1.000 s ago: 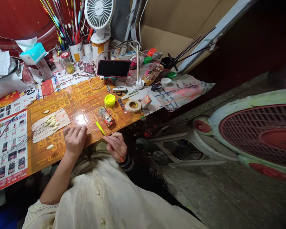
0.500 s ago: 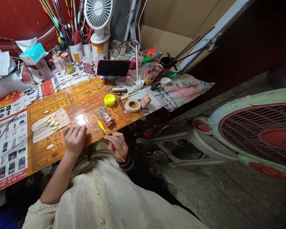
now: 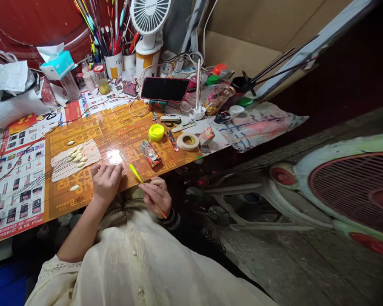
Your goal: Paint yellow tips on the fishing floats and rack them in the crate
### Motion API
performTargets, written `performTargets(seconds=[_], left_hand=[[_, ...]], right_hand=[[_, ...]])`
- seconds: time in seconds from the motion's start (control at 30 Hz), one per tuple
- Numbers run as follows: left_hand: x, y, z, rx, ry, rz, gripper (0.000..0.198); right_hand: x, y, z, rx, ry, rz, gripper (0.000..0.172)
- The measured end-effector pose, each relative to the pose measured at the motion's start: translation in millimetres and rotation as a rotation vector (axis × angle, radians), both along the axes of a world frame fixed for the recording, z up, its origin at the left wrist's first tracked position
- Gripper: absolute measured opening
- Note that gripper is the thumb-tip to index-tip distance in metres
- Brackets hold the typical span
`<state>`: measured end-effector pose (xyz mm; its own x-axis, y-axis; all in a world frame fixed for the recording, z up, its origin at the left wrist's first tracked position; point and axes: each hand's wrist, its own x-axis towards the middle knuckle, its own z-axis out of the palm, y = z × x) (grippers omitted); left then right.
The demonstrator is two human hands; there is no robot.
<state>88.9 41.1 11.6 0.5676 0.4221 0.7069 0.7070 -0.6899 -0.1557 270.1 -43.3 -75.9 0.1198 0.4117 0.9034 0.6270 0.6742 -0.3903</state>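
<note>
My right hand (image 3: 158,196) is closed around a thin paintbrush (image 3: 135,172) at the table's front edge. Its head is bright yellow and points up and left, while its orange end sticks out below my palm. To the left, my left hand (image 3: 107,182) rests at the same edge with fingers curled and pressed together; whatever they pinch is hidden. Several pale spindle-shaped float bodies (image 3: 76,155) with long thin stems lie on a crumpled paper sheet (image 3: 61,173) left of that hand. Beyond the brush are a pot of yellow paint (image 3: 156,132) and a paint-stained block (image 3: 150,154).
A roll of tape (image 3: 187,141) lies near the table's right edge. Behind it stand a phone (image 3: 165,89), a small white fan (image 3: 150,15) and cups of brushes (image 3: 114,66). A tissue pack (image 3: 58,64) sits at the back left, and a large fan (image 3: 354,187) at right.
The camera view has shifted, so the table appears further right. Against the table, the brush's yellow head has moved slightly left, towards my left hand. My left hand has hardly moved.
</note>
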Motion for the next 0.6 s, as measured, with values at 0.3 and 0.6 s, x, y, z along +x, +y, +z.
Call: performTargets(seconds=[0.3,0.6], left_hand=[[0.5,-0.3,1.4,0.017,-0.008,-0.010,0.011],[1.7,-0.6,3.0,0.021,-0.008,-0.017,0.011]], right_hand=[[-2.5,-0.6,-0.3,-0.047,-0.022,0.011,0.047],[-3.1,-0.2,-0.9,-0.052,-0.015,-0.014,0.045]])
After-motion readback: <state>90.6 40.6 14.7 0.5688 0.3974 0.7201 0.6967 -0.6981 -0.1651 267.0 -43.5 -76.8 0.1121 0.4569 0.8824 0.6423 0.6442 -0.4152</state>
